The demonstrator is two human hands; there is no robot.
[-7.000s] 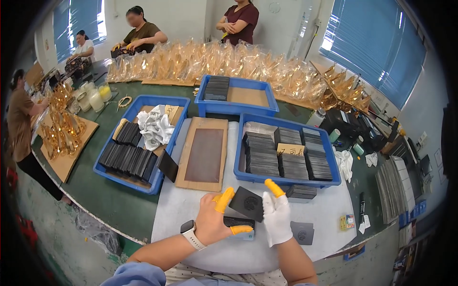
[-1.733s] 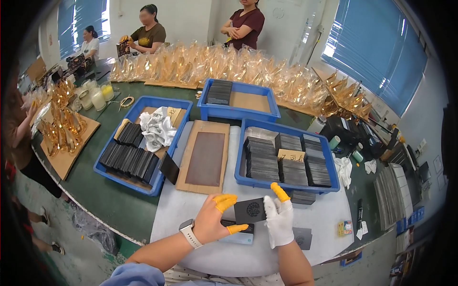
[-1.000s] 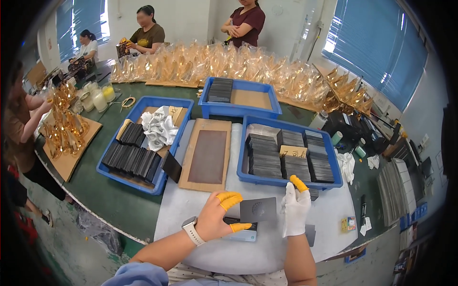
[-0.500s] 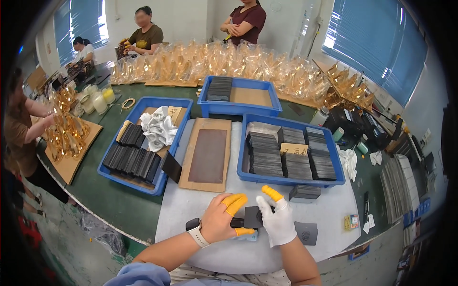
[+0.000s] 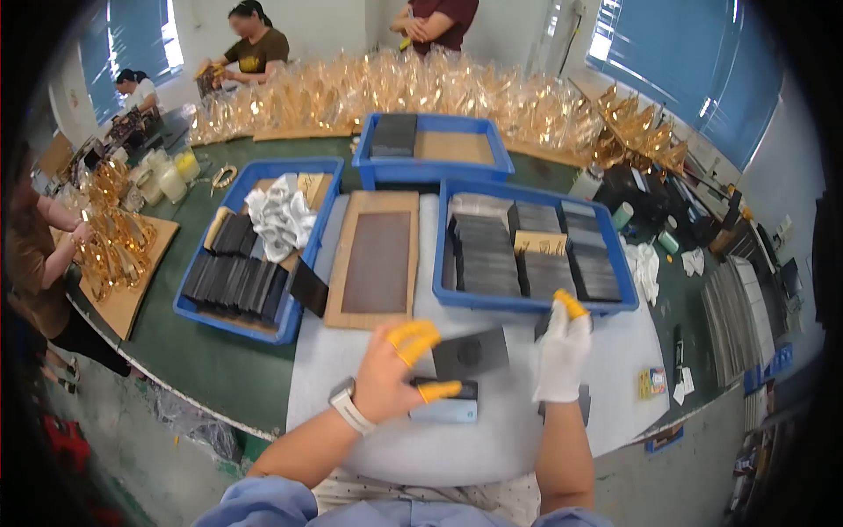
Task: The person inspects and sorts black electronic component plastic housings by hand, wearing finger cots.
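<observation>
My left hand [image 5: 386, 373], with yellow finger cots, is at the near middle of the worktable. Its fingertips meet the left edge of a blurred, flat dark plate [image 5: 474, 356] with a round mark, and the hand appears to hold it there. Below the plate lies a black and light-blue box [image 5: 446, 407], close to my left thumb. My right hand [image 5: 566, 347], in a white glove with one yellow finger cot, is over a small dark stack [image 5: 539, 327] by the right bin; motion blur hides its grip. Another dark plate [image 5: 580, 406] lies partly behind my right wrist.
Blue bins stand left [image 5: 180, 303], right [image 5: 637, 299] and behind [image 5: 435, 174], holding dark plates. A cardboard sheet with a brown panel [image 5: 378, 263] lies between them. Gold bagged pieces [image 5: 395, 97] line the back. Several people are around the table. A white cloth [image 5: 281, 215] fills part of the left bin.
My right hand has left the box and moved right and away to the small stack. The marked plate now hangs farther forward beside my left fingers. The view has tilted slightly.
</observation>
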